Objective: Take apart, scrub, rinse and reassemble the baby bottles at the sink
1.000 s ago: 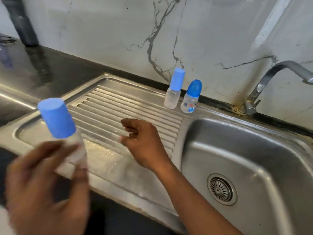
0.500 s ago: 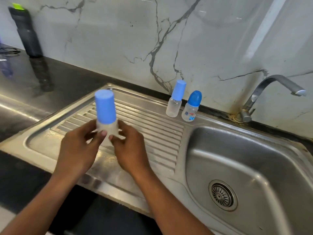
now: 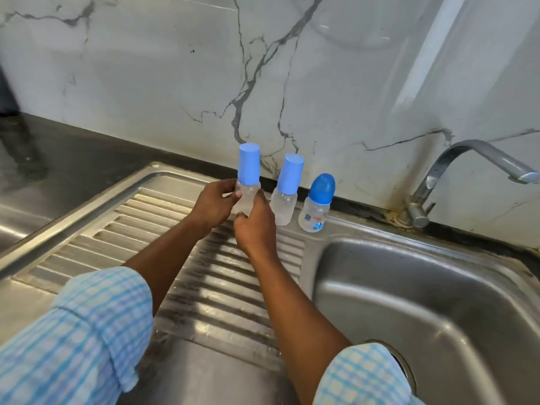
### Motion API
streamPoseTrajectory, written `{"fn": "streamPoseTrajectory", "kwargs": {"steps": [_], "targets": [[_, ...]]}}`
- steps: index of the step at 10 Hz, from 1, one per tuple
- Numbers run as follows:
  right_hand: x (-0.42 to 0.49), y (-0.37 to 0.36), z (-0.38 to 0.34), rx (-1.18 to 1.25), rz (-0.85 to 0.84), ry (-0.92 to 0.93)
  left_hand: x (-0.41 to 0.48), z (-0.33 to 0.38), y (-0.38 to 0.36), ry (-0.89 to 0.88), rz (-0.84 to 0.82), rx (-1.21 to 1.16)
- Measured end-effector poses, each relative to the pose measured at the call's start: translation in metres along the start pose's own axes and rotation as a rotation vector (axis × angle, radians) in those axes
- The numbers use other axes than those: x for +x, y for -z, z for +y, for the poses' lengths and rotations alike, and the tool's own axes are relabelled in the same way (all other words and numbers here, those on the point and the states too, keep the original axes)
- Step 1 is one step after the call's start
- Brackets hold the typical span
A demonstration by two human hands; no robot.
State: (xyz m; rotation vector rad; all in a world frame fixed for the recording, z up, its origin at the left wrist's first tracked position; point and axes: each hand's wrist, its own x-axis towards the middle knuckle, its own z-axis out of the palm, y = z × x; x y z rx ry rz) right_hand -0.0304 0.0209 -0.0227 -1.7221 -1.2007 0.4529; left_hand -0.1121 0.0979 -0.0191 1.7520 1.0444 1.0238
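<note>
Three baby bottles stand in a row at the back of the steel draining board (image 3: 96,235). The leftmost is a clear bottle with a tall light-blue cap (image 3: 248,171); my left hand (image 3: 214,204) grips its body from the left and my right hand (image 3: 255,223) holds it from the right and front. Just to its right stands a second clear bottle with a light-blue cap (image 3: 286,188), untouched. A shorter bottle with a dark-blue domed cap and a printed label (image 3: 317,206) stands at the far right of the row.
The sink basin (image 3: 438,302) lies to the right, its drain partly hidden by my right sleeve. A chrome tap (image 3: 455,173) rises at the back right. A dark countertop (image 3: 58,153) runs left of the draining board; the marble wall stands close behind the bottles.
Both hands carried the light-blue-capped bottle from the front of the draining board to the back, setting it left of the other two bottles. The view shifted forward.
</note>
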Motion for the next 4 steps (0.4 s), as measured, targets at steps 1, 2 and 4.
{"fn": "streamPoseTrajectory", "kwargs": {"steps": [1, 2, 4], "targets": [[0.006, -0.005, 0.005, 0.001, 0.023, -0.002, 0.005, -0.005, -0.003, -0.012, -0.017, 0.020], [0.008, -0.008, 0.008, -0.006, 0.053, -0.029, 0.007, -0.003, -0.006, -0.014, -0.036, 0.065], [-0.004, 0.002, -0.002, -0.054, 0.083, -0.127, 0.004, -0.006, -0.009, 0.118, 0.070, 0.072]]}}
